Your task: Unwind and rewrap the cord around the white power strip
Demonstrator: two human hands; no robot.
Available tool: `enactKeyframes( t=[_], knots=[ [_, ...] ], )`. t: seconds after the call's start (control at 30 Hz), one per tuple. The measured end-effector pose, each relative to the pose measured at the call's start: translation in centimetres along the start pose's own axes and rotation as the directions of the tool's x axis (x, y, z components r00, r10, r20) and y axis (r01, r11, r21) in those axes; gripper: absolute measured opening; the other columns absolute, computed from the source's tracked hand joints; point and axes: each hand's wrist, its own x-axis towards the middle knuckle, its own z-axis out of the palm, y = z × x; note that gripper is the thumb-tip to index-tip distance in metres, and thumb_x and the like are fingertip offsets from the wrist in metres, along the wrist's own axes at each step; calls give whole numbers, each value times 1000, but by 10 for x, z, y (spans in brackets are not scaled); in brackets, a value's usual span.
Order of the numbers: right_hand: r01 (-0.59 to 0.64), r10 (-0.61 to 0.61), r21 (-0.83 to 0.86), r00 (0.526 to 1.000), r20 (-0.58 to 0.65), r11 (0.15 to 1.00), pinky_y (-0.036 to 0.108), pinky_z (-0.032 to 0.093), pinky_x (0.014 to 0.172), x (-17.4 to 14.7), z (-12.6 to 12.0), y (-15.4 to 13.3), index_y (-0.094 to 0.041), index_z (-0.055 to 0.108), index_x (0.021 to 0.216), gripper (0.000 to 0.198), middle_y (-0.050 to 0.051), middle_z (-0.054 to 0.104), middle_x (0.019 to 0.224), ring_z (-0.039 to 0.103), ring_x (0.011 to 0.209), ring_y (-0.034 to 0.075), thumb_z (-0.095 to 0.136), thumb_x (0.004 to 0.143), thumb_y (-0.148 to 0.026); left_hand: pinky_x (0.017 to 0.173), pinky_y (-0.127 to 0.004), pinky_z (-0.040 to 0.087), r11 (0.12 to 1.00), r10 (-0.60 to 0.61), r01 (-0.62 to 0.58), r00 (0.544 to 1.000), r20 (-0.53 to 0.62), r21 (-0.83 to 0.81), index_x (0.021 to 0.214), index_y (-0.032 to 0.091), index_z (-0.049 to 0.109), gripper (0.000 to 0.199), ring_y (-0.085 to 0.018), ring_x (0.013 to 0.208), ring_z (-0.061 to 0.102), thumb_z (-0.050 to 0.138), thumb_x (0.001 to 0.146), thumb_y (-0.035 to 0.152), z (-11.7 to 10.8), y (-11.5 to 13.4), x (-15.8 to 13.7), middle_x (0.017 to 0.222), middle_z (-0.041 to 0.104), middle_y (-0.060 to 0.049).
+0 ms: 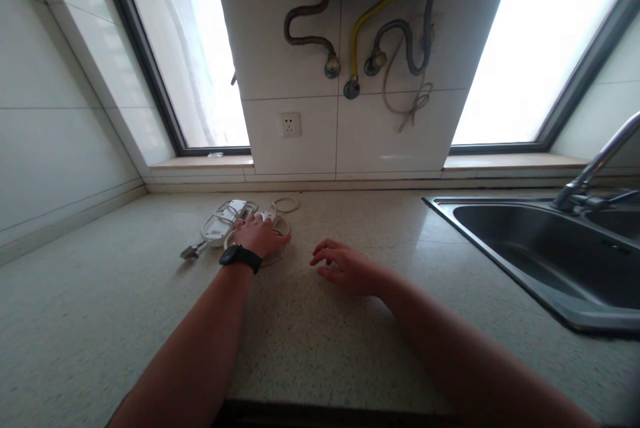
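Leftmost, a plug (191,252) lies on the speckled countertop (125,295), its cord running to a white power strip (220,225). Left hand (259,235), black watch (241,257) on its wrist, rests palm-down on the coiled white cord (280,215) beside the strip; fingers curled over the bundle, though a closed grasp cannot be confirmed. Right hand (345,267) sits just to the right, near the cord but apart from it, holding nothing, fingers loosely bent with tips at the surface. Wall socket (289,125) above, between two windows. Far right: steel sink (540,248), basin showing no contents, faucet (595,168) at its back edge.
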Motion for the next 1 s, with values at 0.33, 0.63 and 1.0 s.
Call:
enactKeyframes(
  t=[0.33,0.63,1.0],
  knots=[
    [58,-53,32,989,-136,998,31,49,88,2,-1,-6,-19,71,102,18,8,64,110,63,94,16,55,93,-15,103,-52,38,992,-104,97,991,-83,-80,135,18,60,92,-43,125,51,48,72,85,6,-12,10,131,62,-21],
    [52,-50,13,988,-149,999,29,49,83,1,0,-6,-19,71,100,19,7,67,103,63,88,15,56,91,-13,86,-51,48,973,-198,217,958,208,-73,119,18,69,93,-46,111,63,48,64,90,8,-21,18,123,68,-25],
    [6,-2,28,992,-129,1000,27,47,79,2,1,-2,-19,72,100,19,6,67,97,62,83,14,56,91,-14,90,-57,46,962,-216,253,938,271,-108,119,18,70,82,-47,116,62,50,69,81,-3,-17,15,128,65,-26]
  ],
)
